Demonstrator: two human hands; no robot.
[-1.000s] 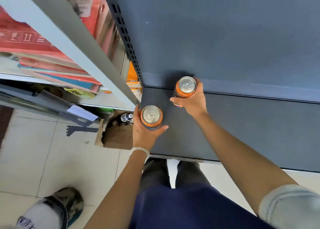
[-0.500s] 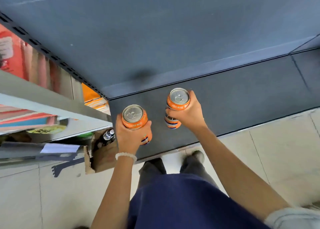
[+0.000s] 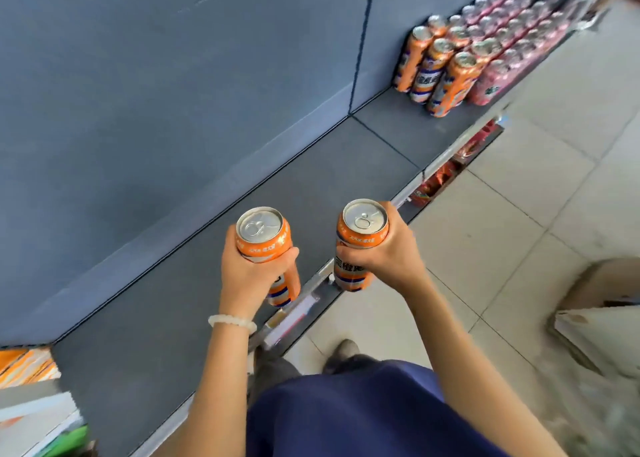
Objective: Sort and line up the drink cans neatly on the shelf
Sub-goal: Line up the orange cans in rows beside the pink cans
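1. Gripping one orange can [image 3: 262,240] is the left hand [image 3: 249,273], fingers and thumb curled tight round the can's upper body; the can is upright, lid up, held in the air over the front part of the dark shelf [image 3: 311,193].
2. The right hand [image 3: 391,252] grips a second orange can [image 3: 360,242] the same way, fingers wrapped round its middle; this can is upright and hangs above the shelf's front edge, at 3 o'clock of the first can, the two apart.
3. Neither held can touches the shelf surface, as far as can be seen.
4. A white bead bracelet [image 3: 232,321] sits on the left wrist.
5. At 1 o'clock from the hands, well apart, a row of orange cans [image 3: 438,72] stands upright on the same shelf against the back panel [image 3: 173,93].
6. Just beyond that row, further toward 1 o'clock, stand packed rows of pink cans [image 3: 519,31]; detail there is blurred.
7. A price strip [image 3: 298,314] runs along the shelf front below the hands.
8. A cardboard box [image 3: 602,321] lies on the tiled floor [image 3: 519,186] at 4 o'clock.
9. Orange packets [image 3: 24,366] show at 8 o'clock, at the shelf's left end.
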